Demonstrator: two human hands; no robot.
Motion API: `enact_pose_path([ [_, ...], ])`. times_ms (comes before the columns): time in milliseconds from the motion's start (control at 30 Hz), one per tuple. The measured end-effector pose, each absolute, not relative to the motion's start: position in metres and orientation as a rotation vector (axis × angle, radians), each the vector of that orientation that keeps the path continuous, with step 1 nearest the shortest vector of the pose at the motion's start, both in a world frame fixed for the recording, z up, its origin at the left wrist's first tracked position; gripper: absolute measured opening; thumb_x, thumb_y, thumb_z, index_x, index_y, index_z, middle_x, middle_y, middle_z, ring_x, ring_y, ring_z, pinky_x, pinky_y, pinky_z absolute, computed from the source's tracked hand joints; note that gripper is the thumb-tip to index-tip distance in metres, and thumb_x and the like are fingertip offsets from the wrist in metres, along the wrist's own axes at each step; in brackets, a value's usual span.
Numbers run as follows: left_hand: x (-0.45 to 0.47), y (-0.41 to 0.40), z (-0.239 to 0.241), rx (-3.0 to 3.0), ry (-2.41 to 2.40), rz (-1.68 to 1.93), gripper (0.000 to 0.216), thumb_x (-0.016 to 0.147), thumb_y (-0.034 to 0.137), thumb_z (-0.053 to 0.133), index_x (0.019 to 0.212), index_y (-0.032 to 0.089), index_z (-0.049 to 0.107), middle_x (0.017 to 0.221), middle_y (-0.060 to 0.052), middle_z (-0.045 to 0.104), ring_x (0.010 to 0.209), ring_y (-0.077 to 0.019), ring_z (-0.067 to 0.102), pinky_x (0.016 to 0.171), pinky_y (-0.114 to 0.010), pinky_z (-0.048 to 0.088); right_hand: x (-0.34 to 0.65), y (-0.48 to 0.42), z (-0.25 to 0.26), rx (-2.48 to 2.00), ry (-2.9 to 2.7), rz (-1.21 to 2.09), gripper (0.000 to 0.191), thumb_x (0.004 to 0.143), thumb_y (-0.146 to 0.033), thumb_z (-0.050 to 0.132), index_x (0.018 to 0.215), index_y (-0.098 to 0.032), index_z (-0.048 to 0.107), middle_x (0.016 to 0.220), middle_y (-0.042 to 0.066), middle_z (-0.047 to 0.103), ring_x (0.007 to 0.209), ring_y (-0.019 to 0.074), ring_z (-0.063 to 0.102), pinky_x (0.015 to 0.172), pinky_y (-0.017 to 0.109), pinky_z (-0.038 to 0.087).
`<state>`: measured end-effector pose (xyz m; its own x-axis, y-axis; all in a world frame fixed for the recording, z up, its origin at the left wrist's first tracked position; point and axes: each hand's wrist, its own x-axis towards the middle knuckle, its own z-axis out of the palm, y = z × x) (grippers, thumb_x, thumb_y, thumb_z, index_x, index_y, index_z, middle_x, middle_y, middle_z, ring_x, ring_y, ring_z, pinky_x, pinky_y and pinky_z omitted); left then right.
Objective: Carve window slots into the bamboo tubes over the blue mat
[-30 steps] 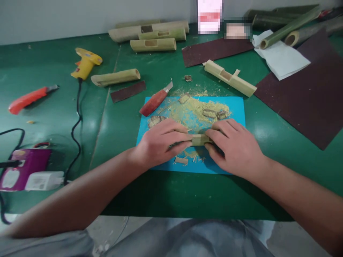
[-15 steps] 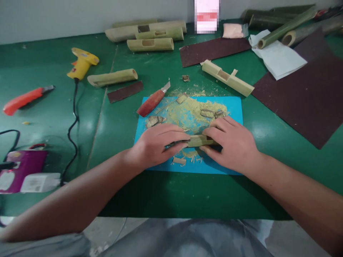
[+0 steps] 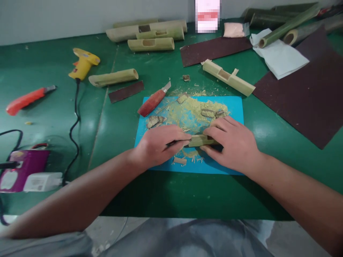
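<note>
A short piece of bamboo [image 3: 198,140] with a notch cut in its top lies level over the blue mat [image 3: 235,157]. My right hand [image 3: 233,142] is closed around its right part, fingers at the far side and thumb at the near side. At its left end, my left hand [image 3: 163,144] pinches a small dark strip that looks like sandpaper, mostly hidden by the fingers. Yellowish sawdust [image 3: 190,110] and bamboo scraps cover much of the mat. A red-handled knife [image 3: 153,102] rests across the mat's far left corner.
Several notched bamboo tubes [image 3: 151,44] lie at the back, another notched tube [image 3: 229,78] behind the mat. Brown sandpaper sheets [image 3: 302,100] spread rightward. Leftward are a yellow glue gun [image 3: 83,66], an orange cutter [image 3: 26,101] and a purple power box [image 3: 29,167] with cables.
My left hand has shifted slightly rightward at the bamboo's left end, its fingers still pinched. My right hand keeps its hold on the bamboo. The whole view has moved a little.
</note>
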<state>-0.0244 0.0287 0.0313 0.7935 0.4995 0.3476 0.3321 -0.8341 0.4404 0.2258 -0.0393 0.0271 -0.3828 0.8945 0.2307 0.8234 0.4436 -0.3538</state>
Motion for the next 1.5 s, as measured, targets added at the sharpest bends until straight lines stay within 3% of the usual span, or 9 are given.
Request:
enact_pose_path([
  [233, -0.0228, 0.0281, 0.0342, 2.642, 0.460, 0.712, 0.013, 0.101, 0.016, 0.059, 0.104, 0.021, 0.071, 0.094, -0.004, 0.077, 0.081, -0.0144, 0.073, 0.075, -0.025, 0.058, 0.2256, -0.0385, 0.0269, -1.420, -2.305, 0.229, 0.019, 0.094, -0.036, 0.065, 0.096, -0.018, 0.070, 0.097, 0.010, 0.069, 0.093, 0.0270, 0.060, 0.078, 0.040, 0.047],
  [567, -0.0219, 0.0272, 0.0327, 2.747, 0.469, 0.689, 0.017, 0.103, 0.019, 0.055, 0.096, 0.020, 0.071, 0.087, -0.004, 0.074, 0.075, -0.0153, 0.068, 0.069, -0.027, 0.055, 0.2277, -0.0360, 0.0269, -1.398, -2.339, 0.252, 0.020, 0.096, -0.039, 0.064, 0.094, -0.019, 0.068, 0.094, 0.008, 0.068, 0.090, 0.0244, 0.058, 0.075, 0.037, 0.042],
  [667, -0.0216, 0.0255, 0.0321, 2.739, 0.433, 0.676, 0.020, 0.103, 0.018, 0.055, 0.090, 0.020, 0.070, 0.083, -0.004, 0.073, 0.072, -0.0149, 0.067, 0.067, -0.027, 0.054, 0.2283, -0.0361, 0.0257, -1.395, -2.339, 0.228, 0.021, 0.096, -0.038, 0.064, 0.104, -0.019, 0.069, 0.096, 0.008, 0.070, 0.091, 0.0247, 0.059, 0.074, 0.037, 0.041],
  [767, -0.0216, 0.0259, 0.0308, 2.741, 0.427, 0.703, 0.016, 0.102, 0.017, 0.056, 0.097, 0.019, 0.072, 0.089, -0.005, 0.075, 0.078, -0.0157, 0.070, 0.070, -0.027, 0.057, 0.2289, -0.0368, 0.0241, -1.358, -2.358, 0.114, 0.025, 0.099, -0.034, 0.061, 0.117, -0.019, 0.068, 0.102, 0.008, 0.073, 0.094, 0.0247, 0.061, 0.075, 0.037, 0.038],
  [967, -0.0216, 0.0294, 0.0284, 2.750, 0.449, 0.788, 0.013, 0.101, 0.019, 0.060, 0.106, 0.019, 0.071, 0.094, -0.004, 0.078, 0.083, -0.0160, 0.073, 0.076, -0.028, 0.059, 0.2282, -0.0376, 0.0279, -1.273, -2.501, -0.027, 0.026, 0.104, -0.023, 0.047, 0.107, -0.017, 0.071, 0.098, 0.009, 0.074, 0.090, 0.0241, 0.060, 0.074, 0.039, 0.037],
  [1267, -0.0230, 0.0259, 0.0295, 2.731, 0.402, 0.656, 0.016, 0.102, 0.019, 0.055, 0.103, 0.021, 0.070, 0.085, -0.003, 0.075, 0.073, -0.0155, 0.068, 0.068, -0.028, 0.055, 0.2330, -0.0343, 0.0295, -1.327, -2.412, 0.304, 0.021, 0.101, -0.033, 0.057, 0.108, -0.019, 0.071, 0.101, 0.008, 0.072, 0.094, 0.0239, 0.062, 0.078, 0.037, 0.043],
  [1500, -0.0229, 0.0265, 0.0284, 2.701, 0.375, 0.632, 0.019, 0.103, 0.018, 0.051, 0.104, 0.022, 0.070, 0.086, -0.003, 0.074, 0.074, -0.0160, 0.068, 0.070, -0.029, 0.055, 0.2344, -0.0327, 0.0270, -1.307, -2.398, 0.325, 0.023, 0.102, -0.036, 0.055, 0.107, -0.019, 0.071, 0.100, 0.008, 0.072, 0.092, 0.0233, 0.061, 0.078, 0.036, 0.044],
])
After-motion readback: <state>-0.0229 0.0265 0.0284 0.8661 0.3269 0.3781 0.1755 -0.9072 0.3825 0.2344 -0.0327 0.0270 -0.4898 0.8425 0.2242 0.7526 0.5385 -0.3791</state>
